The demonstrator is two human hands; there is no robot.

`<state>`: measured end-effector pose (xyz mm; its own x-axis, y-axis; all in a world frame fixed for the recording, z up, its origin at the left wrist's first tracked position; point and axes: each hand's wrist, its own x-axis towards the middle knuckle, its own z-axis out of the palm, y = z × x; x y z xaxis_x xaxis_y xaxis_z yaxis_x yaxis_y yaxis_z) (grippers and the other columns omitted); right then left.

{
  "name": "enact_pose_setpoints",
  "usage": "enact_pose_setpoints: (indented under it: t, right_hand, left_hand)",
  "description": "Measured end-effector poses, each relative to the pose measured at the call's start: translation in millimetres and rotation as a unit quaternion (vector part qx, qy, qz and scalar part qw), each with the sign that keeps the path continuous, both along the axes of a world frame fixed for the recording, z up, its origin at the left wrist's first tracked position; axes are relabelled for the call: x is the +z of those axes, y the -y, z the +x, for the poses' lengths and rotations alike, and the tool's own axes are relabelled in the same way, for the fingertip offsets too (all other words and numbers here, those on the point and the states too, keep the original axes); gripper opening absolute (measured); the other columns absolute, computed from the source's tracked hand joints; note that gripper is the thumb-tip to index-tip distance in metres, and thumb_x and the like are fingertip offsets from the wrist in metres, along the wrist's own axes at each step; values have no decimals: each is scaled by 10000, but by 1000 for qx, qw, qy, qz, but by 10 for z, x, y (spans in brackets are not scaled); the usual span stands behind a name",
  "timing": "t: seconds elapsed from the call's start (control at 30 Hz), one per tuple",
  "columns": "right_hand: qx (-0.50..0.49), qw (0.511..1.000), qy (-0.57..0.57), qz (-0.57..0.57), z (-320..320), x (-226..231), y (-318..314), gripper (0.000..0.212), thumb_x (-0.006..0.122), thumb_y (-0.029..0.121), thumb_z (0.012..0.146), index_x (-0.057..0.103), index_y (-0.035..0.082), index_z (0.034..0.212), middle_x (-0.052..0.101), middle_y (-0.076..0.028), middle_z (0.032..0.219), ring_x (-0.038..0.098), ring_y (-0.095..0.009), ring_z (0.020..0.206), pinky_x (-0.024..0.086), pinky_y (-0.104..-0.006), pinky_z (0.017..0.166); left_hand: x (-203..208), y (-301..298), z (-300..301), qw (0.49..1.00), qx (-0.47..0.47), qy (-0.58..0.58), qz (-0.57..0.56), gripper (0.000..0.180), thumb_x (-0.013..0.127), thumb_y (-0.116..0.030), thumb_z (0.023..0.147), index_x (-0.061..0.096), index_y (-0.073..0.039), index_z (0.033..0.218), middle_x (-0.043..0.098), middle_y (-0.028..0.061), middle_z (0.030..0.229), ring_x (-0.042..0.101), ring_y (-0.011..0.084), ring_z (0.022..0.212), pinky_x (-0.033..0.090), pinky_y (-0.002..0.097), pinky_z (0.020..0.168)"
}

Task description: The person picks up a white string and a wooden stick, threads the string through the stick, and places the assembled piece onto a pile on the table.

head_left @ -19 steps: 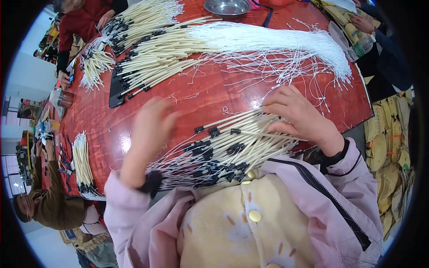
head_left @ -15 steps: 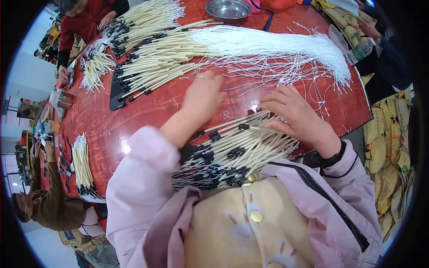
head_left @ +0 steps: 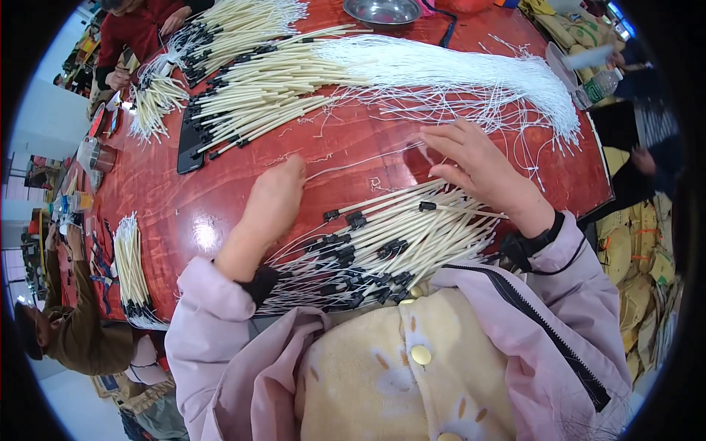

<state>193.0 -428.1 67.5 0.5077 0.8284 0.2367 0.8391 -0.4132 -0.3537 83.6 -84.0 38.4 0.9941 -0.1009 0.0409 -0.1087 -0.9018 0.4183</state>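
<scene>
My left hand (head_left: 278, 197) is closed in a pinch on a thin white cord (head_left: 360, 162) above the red table. The cord runs rightward to the fingertips of my right hand (head_left: 474, 163), whose thumb and fingers are apart. Whether those fingers touch the cord is hard to see. Right below lies a loose bundle of cream sticks with black clips (head_left: 397, 235), close against my body; thin white cords trail from its left end. Beyond my hands, a larger pile of similar sticks (head_left: 265, 92) with black ends lies beside a long spread of white cords (head_left: 456, 70).
A dark phone (head_left: 191, 147) lies by the far pile. A smaller stick bundle (head_left: 129, 264) is at left. At the back sit a metal bowl (head_left: 382, 10) and, at right, a plastic bottle (head_left: 601, 87). Other people work around the red table (head_left: 220, 191).
My left hand has drawn back left and nearer, and a white cord now stretches between my hands. My right hand has barely shifted. The co-worker at the far left has moved a hand.
</scene>
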Motion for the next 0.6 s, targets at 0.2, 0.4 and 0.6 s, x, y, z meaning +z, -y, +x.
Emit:
enact_pose_setpoints:
  t: [0.2, 0.4, 0.6]
  right_hand:
    - [45, 997, 28, -48, 77, -112, -220, 590, 703, 310, 884, 581, -5, 1368, 544, -145, 1445, 508, -351, 1205, 402, -450, 1066]
    - [93, 990, 12, -106, 8, -169, -411, 660, 659, 423, 901, 571, -35, 1368, 485, -152, 1515, 470, -355, 1255, 390, -452, 1082]
    - [103, 987, -15, -122, -16, -91, -445, 679, 660, 436, 893, 561, -21, 1385, 491, -160, 1502, 470, -362, 1252, 377, -463, 1100]
  left_hand:
    - [-5, -344, -447, 997, 62, -12, -51, 91, 621, -53, 915, 552, 2, 942, 629, 251, 817, 622, 481, 809, 480, 512, 690]
    - [11, -395, -542, 994, 92, -10, -63, 91, 631, -37, 901, 563, 6, 942, 641, 241, 813, 632, 471, 803, 496, 486, 695]
    - [-55, -487, -558, 977, 164, -31, -136, 101, 640, -47, 897, 571, 5, 950, 664, 223, 808, 655, 449, 797, 510, 468, 701]
